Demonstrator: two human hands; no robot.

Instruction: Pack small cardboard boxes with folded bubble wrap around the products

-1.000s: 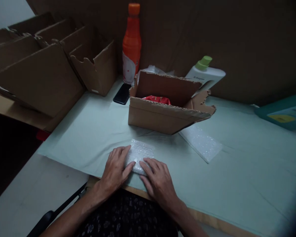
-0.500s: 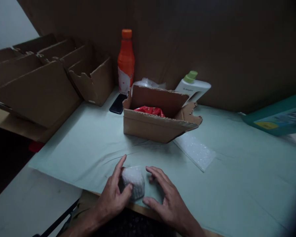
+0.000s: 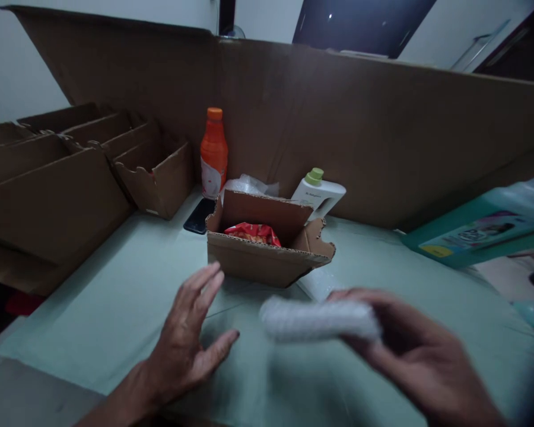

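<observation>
A whitish bubble-wrapped packet (image 3: 311, 320), smeared by motion, is held off the table in my right hand (image 3: 409, 344). My fingers and thumb close on its right end. What the wrap contains cannot be made out. To the left, my left hand (image 3: 187, 332) hovers over the cloth with thumb and fingers apart and nothing between them. Just beyond both hands stands an open cardboard box (image 3: 258, 261) with a red packet (image 3: 254, 232) inside. A flat piece of bubble wrap (image 3: 320, 283) lies beside that box, partly hidden behind my right hand and the packet.
Behind the box are an orange bottle (image 3: 214, 154), a dark phone (image 3: 199, 216), crumpled bubble wrap (image 3: 244, 185) and a white bottle (image 3: 318, 193). Several cardboard bins (image 3: 160, 184) line the left. A large green jug (image 3: 476, 231) leans at the right. Cardboard walls (image 3: 365, 130) close off the back.
The wrapped packet has gone from my left hand near the table's front edge into my right hand, up and rightward. My left hand has let go and opened. The camera has tilted up.
</observation>
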